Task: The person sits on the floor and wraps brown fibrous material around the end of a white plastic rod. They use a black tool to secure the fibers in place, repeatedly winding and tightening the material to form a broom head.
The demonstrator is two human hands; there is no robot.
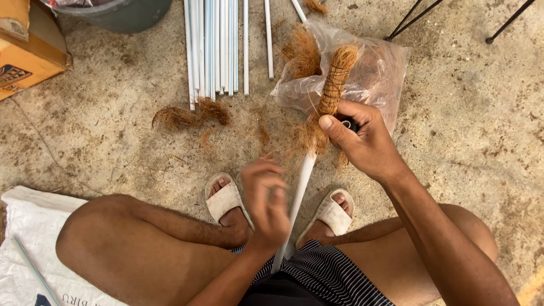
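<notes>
The right hand (362,139) is wrapped around a white pipe (299,192) right where the brown coconut fibre (335,79) begins, thumb pressed flat against the bundle, fingers closed around the far side. Something small and black shows inside that grip, too hidden to identify. The fibre is bound tight to the pipe's upper end with thin spiral windings, and a loose tuft flares out just below the thumb. The pipe runs down between the knees, its lower end resting at the striped shorts (323,272).

The left hand (266,198) hovers just beside the pipe's bare shaft — blurred, fingers curled loosely together, and whether they pinch a thread or anything at all, I cannot tell.

Behind the wrapped end lies a clear plastic bag (379,73) with more fibre spilling from its mouth. A separate clump of fibre (190,116) sits on the concrete floor (113,85), touching the ends of a row of white pipes (212,45) laid side by side. Both feet are in pale sandals (224,198), either side of the held pipe.

Off to the edges — an orange cardboard box (25,54) top left, a grey tub (122,11) beside it, thin black metal legs (413,17) top right, and a white woven sack (28,249) under the left knee.
</notes>
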